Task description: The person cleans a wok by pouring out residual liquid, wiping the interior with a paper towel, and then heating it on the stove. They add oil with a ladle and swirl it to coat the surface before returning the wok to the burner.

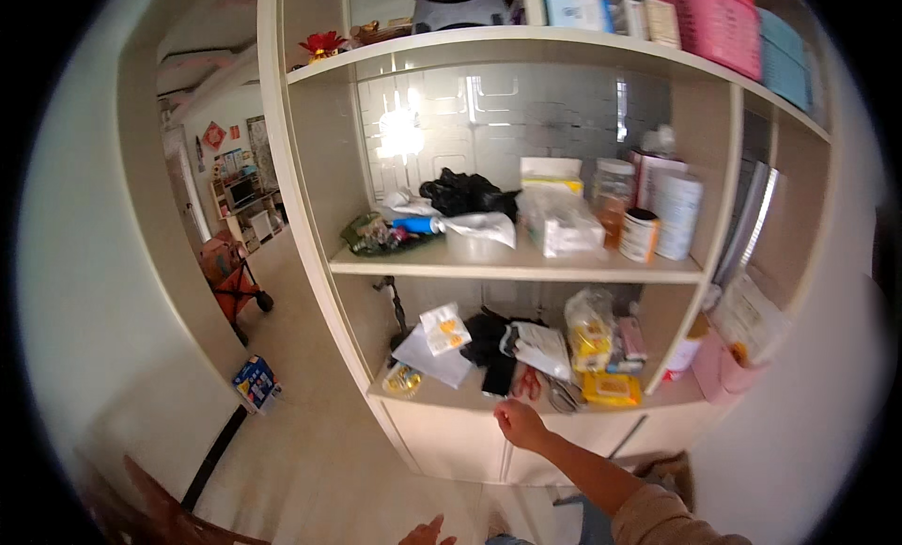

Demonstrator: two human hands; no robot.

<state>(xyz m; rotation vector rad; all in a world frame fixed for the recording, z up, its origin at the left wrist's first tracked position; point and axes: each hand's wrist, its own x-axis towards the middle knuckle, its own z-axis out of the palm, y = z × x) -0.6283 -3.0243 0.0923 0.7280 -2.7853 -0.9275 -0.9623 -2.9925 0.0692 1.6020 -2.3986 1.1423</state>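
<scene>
Just in front of the lower shelf's edge is my right hand (pixel 520 424), its fingers curled; whether it holds anything cannot be made out. Nearest to it are a black flat object (pixel 499 377), red-handled scissors (pixel 526 383) and another pair of scissors (pixel 564 395) lying on the shelf. A yellow packet (pixel 612 388) lies to their right. My left hand (pixel 427 533) is low at the bottom edge of the view, over the floor, with fingers apart and nothing seen in it. Behind the scissors are a white plastic packet (pixel 542 349) and a black bag (pixel 486 333).
The shelf unit's middle board (pixel 514 271) holds a black plastic bag (pixel 468 192), a clear jar (pixel 613 192) and cans. A pink basket (pixel 715 27) stands on the top board. Cabinet doors (pixel 451 439) are below. At left, a blue box (pixel 256 383) stands by a wall.
</scene>
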